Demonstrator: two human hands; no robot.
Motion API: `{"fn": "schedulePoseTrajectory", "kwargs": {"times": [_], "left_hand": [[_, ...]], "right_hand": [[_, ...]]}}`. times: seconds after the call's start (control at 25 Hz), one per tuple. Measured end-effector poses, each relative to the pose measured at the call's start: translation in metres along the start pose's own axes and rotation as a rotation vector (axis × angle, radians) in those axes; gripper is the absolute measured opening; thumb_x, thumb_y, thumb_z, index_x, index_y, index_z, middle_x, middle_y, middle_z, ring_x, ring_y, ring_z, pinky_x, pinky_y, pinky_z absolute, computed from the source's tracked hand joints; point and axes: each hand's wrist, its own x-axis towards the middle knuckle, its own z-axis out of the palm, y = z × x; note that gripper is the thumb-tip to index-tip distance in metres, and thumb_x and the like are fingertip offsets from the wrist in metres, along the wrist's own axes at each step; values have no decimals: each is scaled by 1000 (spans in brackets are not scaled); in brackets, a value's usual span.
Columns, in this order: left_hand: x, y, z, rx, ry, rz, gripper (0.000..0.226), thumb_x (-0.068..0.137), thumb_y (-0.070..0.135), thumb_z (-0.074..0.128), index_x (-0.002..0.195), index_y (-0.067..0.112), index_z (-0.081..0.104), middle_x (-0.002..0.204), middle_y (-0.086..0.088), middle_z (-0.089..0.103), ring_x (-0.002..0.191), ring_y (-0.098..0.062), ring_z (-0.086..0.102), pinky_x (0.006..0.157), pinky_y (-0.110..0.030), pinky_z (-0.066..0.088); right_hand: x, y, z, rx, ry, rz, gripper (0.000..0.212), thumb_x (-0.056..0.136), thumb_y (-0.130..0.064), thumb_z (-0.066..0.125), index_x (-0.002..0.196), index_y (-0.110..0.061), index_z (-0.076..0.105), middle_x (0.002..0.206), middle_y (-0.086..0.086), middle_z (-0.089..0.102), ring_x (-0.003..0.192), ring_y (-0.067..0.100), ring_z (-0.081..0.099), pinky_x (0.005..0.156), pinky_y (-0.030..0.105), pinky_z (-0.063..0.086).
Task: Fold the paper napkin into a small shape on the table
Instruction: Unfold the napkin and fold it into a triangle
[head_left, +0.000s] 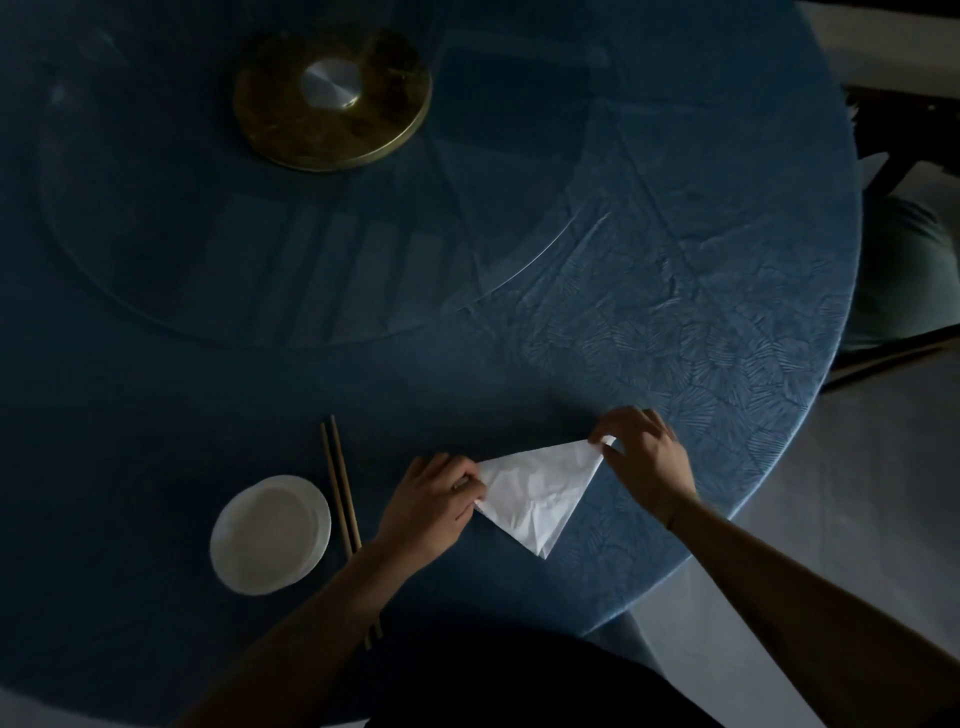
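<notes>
A white paper napkin (535, 491) lies folded into a triangle on the dark blue round table (675, 322), one point aimed at the near edge. My left hand (431, 501) pinches the napkin's left corner between thumb and fingers. My right hand (647, 457) pinches the far right corner, which curls up slightly at the fingertips. The napkin is creased and lies flat between the two hands.
A pair of brown chopsticks (340, 488) lies left of my left hand, and a small white plate (270, 535) sits beside it. A round brass turntable hub (332, 98) sits far back under a glass disc. The table's edge curves close on the right.
</notes>
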Motion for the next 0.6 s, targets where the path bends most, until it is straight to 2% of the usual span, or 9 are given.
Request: {"fn": "schedulePoseTrajectory", "kwargs": {"times": [0.2, 0.6], "left_hand": [[-2, 1, 4, 10, -6, 19, 11, 73, 12, 74, 78, 19, 68, 90, 4, 64, 81, -20, 59, 69, -37, 47], [3, 8, 9, 29, 3, 90, 4, 79, 22, 68, 76, 22, 66, 90, 6, 63, 86, -17, 56, 75, -34, 42]], "right_hand": [[-4, 4, 2, -45, 53, -18, 15, 78, -13, 74, 86, -26, 70, 104, -6, 65, 99, 22, 56, 78, 41, 49], [3, 6, 3, -49, 58, 21, 12, 82, -13, 70, 88, -23, 71, 105, -2, 64, 98, 24, 57, 78, 42, 50]]}}
